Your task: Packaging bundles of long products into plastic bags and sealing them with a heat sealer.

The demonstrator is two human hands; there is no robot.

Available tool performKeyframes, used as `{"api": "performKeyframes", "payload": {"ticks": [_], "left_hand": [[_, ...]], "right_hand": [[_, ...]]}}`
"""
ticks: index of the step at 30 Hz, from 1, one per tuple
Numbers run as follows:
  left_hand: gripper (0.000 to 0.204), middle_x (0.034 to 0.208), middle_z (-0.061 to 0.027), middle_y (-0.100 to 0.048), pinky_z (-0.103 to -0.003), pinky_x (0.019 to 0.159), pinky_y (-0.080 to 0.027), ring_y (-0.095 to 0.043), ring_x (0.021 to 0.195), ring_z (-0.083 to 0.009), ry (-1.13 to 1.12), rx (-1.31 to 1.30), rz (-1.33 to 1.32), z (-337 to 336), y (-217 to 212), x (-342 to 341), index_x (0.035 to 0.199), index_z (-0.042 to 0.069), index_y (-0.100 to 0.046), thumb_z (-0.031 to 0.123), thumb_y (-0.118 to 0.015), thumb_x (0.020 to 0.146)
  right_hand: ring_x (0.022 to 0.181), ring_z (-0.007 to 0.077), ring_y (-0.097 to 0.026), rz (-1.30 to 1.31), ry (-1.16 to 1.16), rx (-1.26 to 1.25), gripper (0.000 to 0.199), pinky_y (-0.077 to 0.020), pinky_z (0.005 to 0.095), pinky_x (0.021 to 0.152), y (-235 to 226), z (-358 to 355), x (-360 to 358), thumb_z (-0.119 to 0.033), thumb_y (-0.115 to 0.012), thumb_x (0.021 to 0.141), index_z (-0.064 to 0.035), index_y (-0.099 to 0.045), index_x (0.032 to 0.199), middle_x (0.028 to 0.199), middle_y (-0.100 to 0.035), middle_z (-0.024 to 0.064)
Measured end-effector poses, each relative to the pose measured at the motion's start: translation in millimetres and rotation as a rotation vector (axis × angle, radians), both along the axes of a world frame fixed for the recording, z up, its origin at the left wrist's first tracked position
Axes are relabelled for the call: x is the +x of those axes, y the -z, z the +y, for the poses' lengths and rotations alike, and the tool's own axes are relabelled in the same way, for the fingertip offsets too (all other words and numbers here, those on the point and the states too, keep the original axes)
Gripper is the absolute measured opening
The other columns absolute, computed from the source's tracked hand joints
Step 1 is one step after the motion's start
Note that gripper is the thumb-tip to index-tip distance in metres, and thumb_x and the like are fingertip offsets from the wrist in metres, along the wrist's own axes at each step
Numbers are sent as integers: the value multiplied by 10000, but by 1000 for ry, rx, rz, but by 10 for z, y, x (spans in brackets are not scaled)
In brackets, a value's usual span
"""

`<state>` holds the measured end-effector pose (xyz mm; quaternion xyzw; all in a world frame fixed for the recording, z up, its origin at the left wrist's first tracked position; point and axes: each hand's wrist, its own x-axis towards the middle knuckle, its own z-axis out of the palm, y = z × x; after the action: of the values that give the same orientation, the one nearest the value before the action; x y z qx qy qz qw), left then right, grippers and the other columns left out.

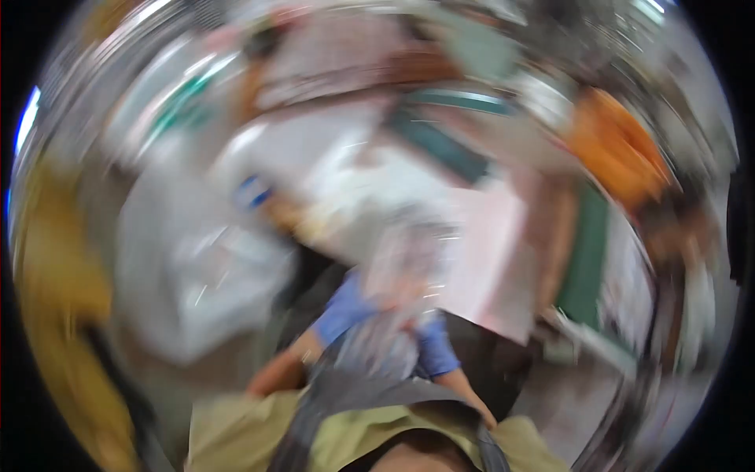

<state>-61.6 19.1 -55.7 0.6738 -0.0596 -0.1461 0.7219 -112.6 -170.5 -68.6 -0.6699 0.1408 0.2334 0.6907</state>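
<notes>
Motion smears the whole head view. My left hand (346,308), in a blue glove, is at the left side of a clear plastic package (409,263) with pinkish-brown contents. My right hand (436,346), also blue-gloved, is at its lower right side. Between them the package is held up in front of my apron, its shiny lower part (377,346) hanging close to my body. Both hands' fingers are blurred, partly hidden by the plastic. What is inside the package cannot be made out.
Ahead is a table with a white and pale pink surface (487,252). Green-edged trays or boxes (586,252) stand at its right. A large whitish plastic bag (189,267) bulges at the left. An orange item (617,145) sits far right; yellow material (63,259) lines the left edge.
</notes>
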Motion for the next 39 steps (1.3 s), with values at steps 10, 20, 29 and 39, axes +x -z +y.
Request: {"api": "performKeyframes", "payload": {"ticks": [10,20,29,39], "left_hand": [[379,1113,-119,-565,-324,903,-390,-514,1031,-163,-497,365,-303,2384,-1875,-900,1116,-4,-530,286,-480,878],[276,922,-61,-604,-311,778,-440,-567,857,-180,-75,-481,319,2812,299,-1163,983,85,-583,317,-502,858],[470,1181,-91,-522,-280,943,-329,-484,1067,-162,289,879,-133,2245,-1368,-249,1230,87,-460,380,-451,862],[531,1128,-182,-522,-323,802,-430,-551,914,-292,19,1480,170,3921,-1659,-851,1264,196,-427,93,-525,753]], "right_hand": [[1044,205,-444,-959,-206,487,878,-379,349,906,-1670,1927,455,-61,-700,621,-41,-190,1335,1203,-409,95],[1128,219,-378,-1688,15,38,1026,-302,348,981,-2206,2507,695,-193,-819,534,2,-184,1316,1258,-343,118],[1084,243,-406,-1765,206,-186,1037,-331,365,953,-2165,2815,783,-250,-839,498,26,-220,1283,1219,-371,148],[1215,346,-335,-1321,-815,-170,1001,-294,355,982,-652,2831,391,-154,-685,589,59,-54,1336,1309,-309,256]]}}
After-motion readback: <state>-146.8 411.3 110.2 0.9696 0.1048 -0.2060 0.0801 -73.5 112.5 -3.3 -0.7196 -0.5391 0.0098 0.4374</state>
